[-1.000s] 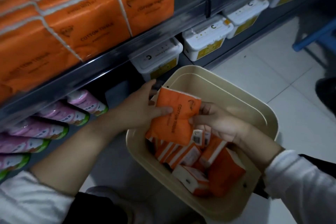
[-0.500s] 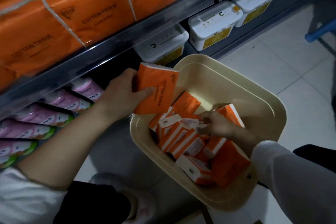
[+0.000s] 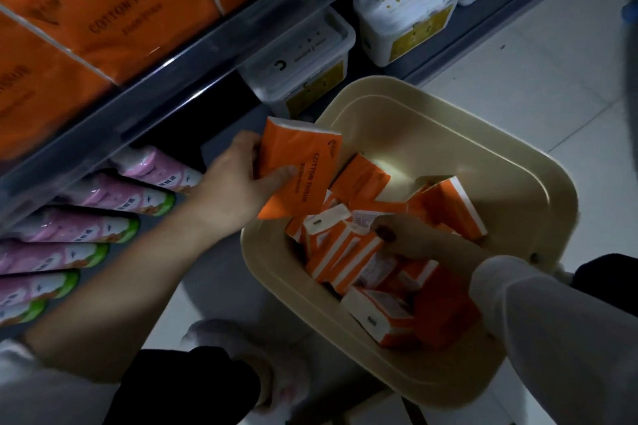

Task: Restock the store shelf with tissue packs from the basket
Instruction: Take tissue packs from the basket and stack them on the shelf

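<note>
Left grip (image 3: 238,179) clasps flat orange tissue pack (image 3: 297,169) above cream plastic basket (image 3: 518,155). Right grip (image 3: 414,238) down among loose packs (image 3: 345,252) inside; whether it holds anything, cannot tell.

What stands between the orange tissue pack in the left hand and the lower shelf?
Nothing visible does. The left hand holds the tissue pack over the basket edge, and the shelf gap behind it looks open.

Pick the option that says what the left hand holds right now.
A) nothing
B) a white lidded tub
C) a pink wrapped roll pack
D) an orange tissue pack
D: the left hand grips an orange tissue pack, with the thumb across its printed face.
</note>
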Demonstrator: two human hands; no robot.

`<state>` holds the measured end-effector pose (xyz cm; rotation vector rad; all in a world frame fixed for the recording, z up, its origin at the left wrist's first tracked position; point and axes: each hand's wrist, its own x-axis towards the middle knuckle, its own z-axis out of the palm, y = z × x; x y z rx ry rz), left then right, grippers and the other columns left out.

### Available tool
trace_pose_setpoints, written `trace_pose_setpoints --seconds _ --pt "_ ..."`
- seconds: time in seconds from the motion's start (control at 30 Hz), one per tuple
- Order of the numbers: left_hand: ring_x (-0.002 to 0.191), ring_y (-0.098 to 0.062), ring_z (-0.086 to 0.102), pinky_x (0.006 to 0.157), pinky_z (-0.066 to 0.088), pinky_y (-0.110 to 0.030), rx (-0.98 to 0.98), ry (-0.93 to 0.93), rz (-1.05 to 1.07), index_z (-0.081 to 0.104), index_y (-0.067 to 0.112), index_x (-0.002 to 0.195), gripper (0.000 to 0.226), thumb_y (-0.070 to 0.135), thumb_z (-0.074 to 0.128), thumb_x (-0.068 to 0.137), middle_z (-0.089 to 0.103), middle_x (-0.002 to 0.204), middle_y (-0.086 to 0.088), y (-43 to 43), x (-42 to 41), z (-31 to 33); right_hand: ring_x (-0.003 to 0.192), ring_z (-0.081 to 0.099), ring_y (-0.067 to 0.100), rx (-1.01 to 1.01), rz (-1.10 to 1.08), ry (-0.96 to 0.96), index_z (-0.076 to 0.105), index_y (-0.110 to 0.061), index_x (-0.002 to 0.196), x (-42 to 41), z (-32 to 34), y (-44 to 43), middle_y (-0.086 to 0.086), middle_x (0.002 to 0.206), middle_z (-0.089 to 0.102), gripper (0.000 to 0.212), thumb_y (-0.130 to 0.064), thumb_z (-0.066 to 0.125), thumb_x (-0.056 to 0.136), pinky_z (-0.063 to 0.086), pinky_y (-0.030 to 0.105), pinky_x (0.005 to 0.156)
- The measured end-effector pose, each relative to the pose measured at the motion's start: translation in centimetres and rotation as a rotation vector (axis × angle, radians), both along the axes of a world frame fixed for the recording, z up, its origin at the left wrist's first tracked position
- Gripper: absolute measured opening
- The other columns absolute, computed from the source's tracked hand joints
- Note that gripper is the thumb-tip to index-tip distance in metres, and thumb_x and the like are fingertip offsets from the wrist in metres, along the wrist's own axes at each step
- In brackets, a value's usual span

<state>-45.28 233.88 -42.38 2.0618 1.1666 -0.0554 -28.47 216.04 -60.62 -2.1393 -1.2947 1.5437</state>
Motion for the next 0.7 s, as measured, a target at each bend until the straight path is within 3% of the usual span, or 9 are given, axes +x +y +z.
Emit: trace_pose_setpoints --seconds 0.13,0.23,0.37,0.47,0.57,0.63,0.7 --pt "0.088 -0.017 0.059 0.070 0.050 -0.033 0.010 -0.029 0.021 0.043 0.015 0.123 0.049 0.040 0.063 0.086 0.060 0.101 0.000 -0.1 0.1 -0.1 0.108 0.055 0.023 0.068 -0.140 0.068 0.055 -0.010 0.119 0.8 1.7 0.5 0.008 0.117 0.058 0.042 -0.015 0.071 0.080 0.046 0.034 0.092" --pt "0.078 -0.004 0.052 0.060 0.040 -0.021 0.033 -0.077 0.090 0.038 0.015 0.126 0.048 0.040 0.057 0.090 0.054 0.093 0.006 -0.1 -0.1 0.2 0.087 0.053 0.024 0.187 -0.263 0.105 0.056 -0.008 0.095 2.3 4.3 1.4 0.009 0.092 0.056 0.023 -0.011 0.072 0.079 0.044 0.035 0.079" --pt "0.086 -0.011 0.054 0.072 0.040 -0.025 0.023 -0.187 0.131 0.019 0.022 0.143 0.061 0.033 0.052 0.094 0.049 0.113 0.002 -0.5 -0.9 1.0 0.084 0.056 0.022 0.373 -0.543 0.214 0.058 -0.004 0.094 3.6 9.6 2.6 0.015 0.093 0.060 0.016 -0.007 0.068 0.083 0.049 0.037 0.076" --pt "0.080 -0.007 0.051 0.068 0.038 -0.022 0.070 -0.227 0.146 0.011 0.025 0.146 0.064 0.030 0.050 0.095 0.045 0.113 0.002 -0.8 -1.5 1.7 0.083 0.060 0.024 0.526 -0.749 0.309 0.056 -0.010 0.089 3.7 13.3 3.5 0.016 0.093 0.061 0.010 -0.007 0.065 0.085 0.053 0.036 0.076" --pt "0.100 -0.017 0.052 0.084 0.041 -0.032 0.053 -0.286 0.180 0.010 0.025 0.147 0.065 0.033 0.049 0.096 0.044 0.121 0.001 -1.1 -1.8 2.1 0.083 0.057 0.027 0.681 -0.945 0.222 0.052 -0.008 0.092 3.0 16.3 4.4 0.014 0.089 0.057 0.026 -0.021 0.071 0.079 0.051 0.048 0.081" --pt "0.113 -0.022 0.052 0.097 0.044 -0.041 -0.036 -0.332 0.245 0.010 0.028 0.147 0.068 0.039 0.051 0.094 0.044 0.133 0.000 -1.1 -1.7 2.3 0.083 0.060 0.018 0.787 -1.030 0.154 0.050 -0.014 0.094 1.9 18.5 5.0 0.003 0.086 0.059 0.022 -0.016 0.069 0.083 0.053 0.036 0.077" --pt "0.117 -0.024 0.052 0.100 0.044 -0.047 -0.143 -0.398 0.321 0.017 0.028 0.147 0.072 0.046 0.055 0.088 0.045 0.138 -0.001 -1.3 -1.7 2.6 0.082 0.060 0.010 0.949 -0.961 -0.006 0.053 -0.014 0.099 0.2 21.0 5.2 -0.005 0.089 0.060 0.023 -0.013 0.069 0.082 0.054 0.028 0.074"
